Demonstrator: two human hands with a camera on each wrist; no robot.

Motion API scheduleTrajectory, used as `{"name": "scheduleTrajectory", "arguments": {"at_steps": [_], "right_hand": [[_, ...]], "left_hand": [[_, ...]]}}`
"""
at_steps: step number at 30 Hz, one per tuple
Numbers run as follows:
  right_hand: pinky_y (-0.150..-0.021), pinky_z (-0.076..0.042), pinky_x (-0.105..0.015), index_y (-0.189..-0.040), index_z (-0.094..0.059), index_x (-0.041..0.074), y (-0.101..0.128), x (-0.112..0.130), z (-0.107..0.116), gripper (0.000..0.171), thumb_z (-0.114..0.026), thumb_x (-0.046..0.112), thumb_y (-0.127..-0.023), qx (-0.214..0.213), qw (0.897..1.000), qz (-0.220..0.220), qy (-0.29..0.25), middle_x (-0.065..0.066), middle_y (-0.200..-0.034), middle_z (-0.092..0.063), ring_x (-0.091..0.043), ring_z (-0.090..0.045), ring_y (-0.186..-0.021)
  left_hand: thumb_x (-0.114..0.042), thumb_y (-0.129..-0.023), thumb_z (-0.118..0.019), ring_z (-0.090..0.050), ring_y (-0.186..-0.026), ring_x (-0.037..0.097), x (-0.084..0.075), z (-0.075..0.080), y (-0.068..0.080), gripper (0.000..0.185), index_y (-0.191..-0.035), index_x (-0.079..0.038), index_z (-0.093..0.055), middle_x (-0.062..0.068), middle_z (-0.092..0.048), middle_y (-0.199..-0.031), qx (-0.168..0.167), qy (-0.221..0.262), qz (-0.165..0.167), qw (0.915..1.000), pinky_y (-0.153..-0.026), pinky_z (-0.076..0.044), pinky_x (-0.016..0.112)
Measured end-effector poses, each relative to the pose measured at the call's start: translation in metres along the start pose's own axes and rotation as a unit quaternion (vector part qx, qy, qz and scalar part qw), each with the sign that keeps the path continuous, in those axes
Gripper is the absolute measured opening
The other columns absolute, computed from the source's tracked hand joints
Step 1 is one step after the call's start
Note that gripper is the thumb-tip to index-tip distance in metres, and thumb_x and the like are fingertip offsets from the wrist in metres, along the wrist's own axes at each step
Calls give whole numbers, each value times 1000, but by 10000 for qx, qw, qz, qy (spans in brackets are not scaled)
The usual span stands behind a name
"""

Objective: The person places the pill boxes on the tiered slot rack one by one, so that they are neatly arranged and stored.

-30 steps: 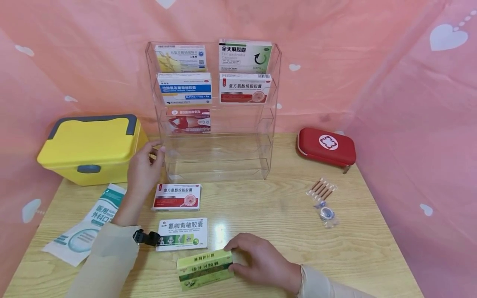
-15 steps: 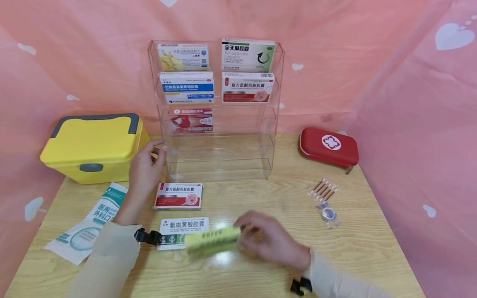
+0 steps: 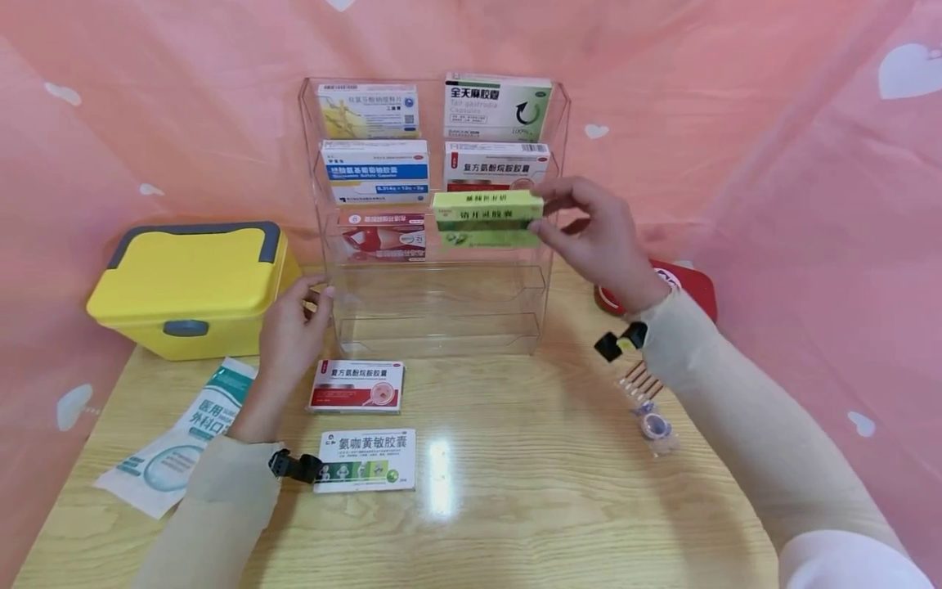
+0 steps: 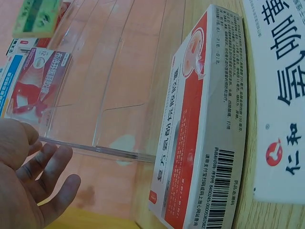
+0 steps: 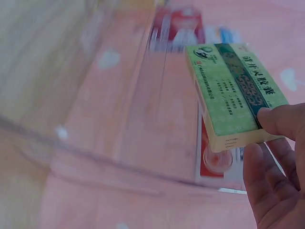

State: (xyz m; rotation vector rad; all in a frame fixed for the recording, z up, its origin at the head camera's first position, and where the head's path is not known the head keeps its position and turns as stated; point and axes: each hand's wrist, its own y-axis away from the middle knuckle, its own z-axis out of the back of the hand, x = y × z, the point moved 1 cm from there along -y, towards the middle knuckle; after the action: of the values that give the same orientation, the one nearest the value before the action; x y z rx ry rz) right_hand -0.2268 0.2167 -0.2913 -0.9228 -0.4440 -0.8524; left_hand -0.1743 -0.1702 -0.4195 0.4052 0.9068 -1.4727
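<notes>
Green medicine box [image 3: 487,219] held level at the clear rack [image 3: 434,303], in front of its third tier, right of the red-and-white box [image 3: 383,237]. Keep it level and clear the tier's front lip. Right hand [image 3: 599,237] pinches its right end, thumb over fingers. Left hand [image 3: 290,339], fingers relaxed, steadies the rack's left edge.

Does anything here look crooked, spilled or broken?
Nothing stands out. The boxes in the clear rack sit straight, the right hand holds the green box level, and nothing looks spilled or damaged.

Head view high, facing the clear rack [image 3: 434,270]; wrist views close beside it.
</notes>
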Motion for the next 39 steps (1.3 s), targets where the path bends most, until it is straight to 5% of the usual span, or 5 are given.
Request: {"name": "scheduleTrajectory", "arguments": {"at_steps": [5,12,22,33,39], "right_hand": [[-67,-53,-23,-124,-68,8,-21,-11,5,36,-75,1,-90,58,9975,242,654,5,-119,-67,-10,-63,-101],[-72,-46,-31,-120,-69,7,-14,-27,0,32,-76,3,-90,259,9903,540,1253,1,-122,-67,-19,-57,-94],[-79,-44,-39,-119,-68,9,-5,-35,-2,31,-79,16,-90,373,9827,-106,1812,-2,-118,-66,-22,-50,-95],[-73,-40,-35,-123,-67,5,13,-31,-10,37,-80,11,-88,-136,9904,738,1164,-7,-114,-60,-21,-48,-87],[-72,-48,-34,-117,-68,5,64,-20,-58,31,-79,9,-88,1055,9894,907,425,-5,-113,-65,-19,-56,-86]], "left_hand": [[-34,-105,-56,-56,-73,23,-1,-1,0,39,-135,-11,-62,8,-66,-96,0,43,4,10000,-59,-48,34],[-33,-105,-56,-55,-71,24,-5,-2,1,38,-135,-9,-63,10,-66,-94,-6,54,-60,10000,-58,-48,35],[-31,-105,-57,-55,-72,25,-4,-2,3,37,-135,-10,-63,11,-66,-96,-21,22,-5,10000,-59,-48,37],[-33,-105,-56,-56,-75,25,-5,-3,1,39,-137,-10,-61,10,-65,-98,124,12,79,9999,-61,-49,36],[-34,-105,-56,-57,-76,24,-1,1,-1,39,-137,-11,-61,9,-65,-98,130,8,85,9999,-61,-50,36]]}}
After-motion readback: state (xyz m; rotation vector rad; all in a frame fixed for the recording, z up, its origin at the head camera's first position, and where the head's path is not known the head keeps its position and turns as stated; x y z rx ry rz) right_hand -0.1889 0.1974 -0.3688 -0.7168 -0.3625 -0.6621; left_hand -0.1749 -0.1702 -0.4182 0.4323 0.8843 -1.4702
